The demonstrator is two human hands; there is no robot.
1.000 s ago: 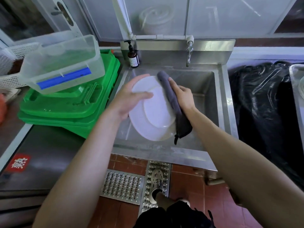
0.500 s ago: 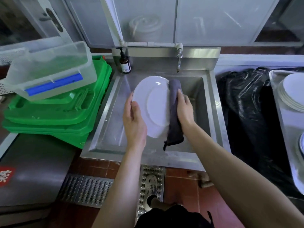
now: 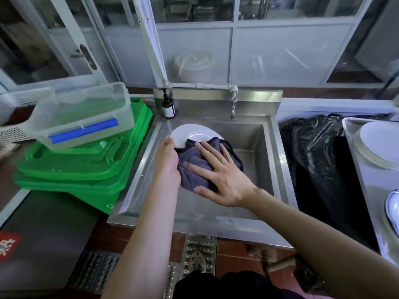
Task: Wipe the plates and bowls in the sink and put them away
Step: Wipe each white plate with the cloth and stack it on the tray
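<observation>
A white plate (image 3: 190, 133) is held over the steel sink (image 3: 278, 160), lying nearly flat. My left hand (image 3: 167, 162) grips its left rim. A grey cloth (image 3: 194, 160) is spread over most of the plate. My right hand (image 3: 218, 175) lies flat on the cloth with its fingers spread and presses it onto the plate. Only the far edge of the plate shows; the rest is hidden under the cloth and hands.
A metal tray (image 3: 356, 169) at the right holds a stack of white plates (image 3: 380, 145) and a blue-rimmed dish (image 3: 394, 210). A black bag (image 3: 319, 160) lies between sink and tray. Green crates (image 3: 82, 167) with a clear box (image 3: 84, 117) stand left. A soap bottle (image 3: 168, 107) and a tap (image 3: 233, 104) are behind the sink.
The plate has tipped from upright to nearly flat. The cloth, which hung folded over the plate's right edge, now lies spread on it under my flat right hand.
</observation>
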